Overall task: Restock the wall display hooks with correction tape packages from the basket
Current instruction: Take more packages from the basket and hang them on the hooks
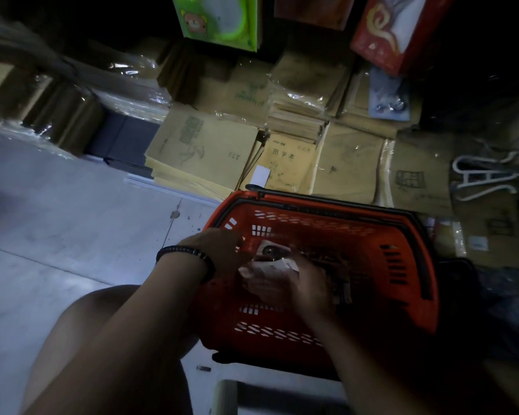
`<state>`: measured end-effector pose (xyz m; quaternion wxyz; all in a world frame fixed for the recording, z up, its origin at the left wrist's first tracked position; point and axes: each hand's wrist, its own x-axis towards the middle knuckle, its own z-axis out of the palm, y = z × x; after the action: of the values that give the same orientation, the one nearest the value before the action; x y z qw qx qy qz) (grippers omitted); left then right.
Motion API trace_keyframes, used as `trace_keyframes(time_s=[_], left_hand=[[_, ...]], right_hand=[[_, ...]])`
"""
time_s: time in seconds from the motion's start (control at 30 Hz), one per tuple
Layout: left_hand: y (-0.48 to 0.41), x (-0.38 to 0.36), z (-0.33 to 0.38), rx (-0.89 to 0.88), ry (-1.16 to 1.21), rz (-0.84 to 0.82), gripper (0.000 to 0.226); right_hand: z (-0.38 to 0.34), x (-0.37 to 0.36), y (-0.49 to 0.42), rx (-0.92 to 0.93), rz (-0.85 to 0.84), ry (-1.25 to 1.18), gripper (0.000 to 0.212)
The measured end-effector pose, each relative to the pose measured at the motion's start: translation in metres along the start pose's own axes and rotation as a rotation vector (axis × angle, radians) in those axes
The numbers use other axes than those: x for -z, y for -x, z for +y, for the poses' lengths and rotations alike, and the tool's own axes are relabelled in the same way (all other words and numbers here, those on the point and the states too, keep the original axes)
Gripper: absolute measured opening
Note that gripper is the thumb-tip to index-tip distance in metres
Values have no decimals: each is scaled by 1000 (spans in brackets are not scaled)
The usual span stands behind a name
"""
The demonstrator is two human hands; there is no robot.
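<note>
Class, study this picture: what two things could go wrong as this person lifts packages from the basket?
The scene is dim and blurred, so the right hand may grip the packages loosely and drop some. The left hand reaches in close beside it, so they may collide.

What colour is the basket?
The basket is orange-red with a black rim, clearest in the head view.

Wrapped notebook stacks (204, 151) line the pale floor (57, 220).

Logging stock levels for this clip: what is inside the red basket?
Inside the basket, the right hand grips pale packages, the left hand beside them. Whatever lies under the hands is covered.
</note>
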<state>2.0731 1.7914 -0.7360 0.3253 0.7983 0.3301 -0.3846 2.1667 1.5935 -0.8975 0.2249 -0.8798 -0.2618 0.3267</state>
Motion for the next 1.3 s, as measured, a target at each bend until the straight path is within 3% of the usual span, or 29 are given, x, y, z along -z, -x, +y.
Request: trace_keyframes(time_s=[0.17,0.27,0.37,0.47,0.53,0.6,0.7,0.77,0.87,0.97,1.1,1.17,1.3], left_hand=[[15,-5,8,-37,84,87,41],[28,-9,11,-113,279,262,31],[49,-8,10,-156,556,366,45],[75,4,15,-200,832,274,33],[95,15,21,-301,857,182,29],[118,26,27,-374,817,71,43],[149,39,32,-500,925,-46,82],[166,42,37,-612,1059,-41,85],[191,53,43,-730,1206,21,39],[216,73,42,-789,1305,112,57],[245,92,47,-791,1397,309,58],[260,97,51,-778,1442,401,69],[283,100,64,-673,1457,565,46]], right_hand=[[-17,58,32,104,215,-164,16],[-31,97,55,226,229,-253,19],[-45,137,83,335,229,-295,23],[-61,178,105,439,241,-291,19],[-79,207,119,547,237,-271,23],[-99,235,130,625,217,-260,29],[-130,278,153,741,254,-251,38],[-147,302,167,819,282,-256,39],[-162,333,186,947,320,-250,39],[-163,358,195,996,417,-222,34],[-164,390,210,961,653,-197,57],[-170,405,219,987,784,-177,56],[-188,428,236,1083,969,-143,36]])
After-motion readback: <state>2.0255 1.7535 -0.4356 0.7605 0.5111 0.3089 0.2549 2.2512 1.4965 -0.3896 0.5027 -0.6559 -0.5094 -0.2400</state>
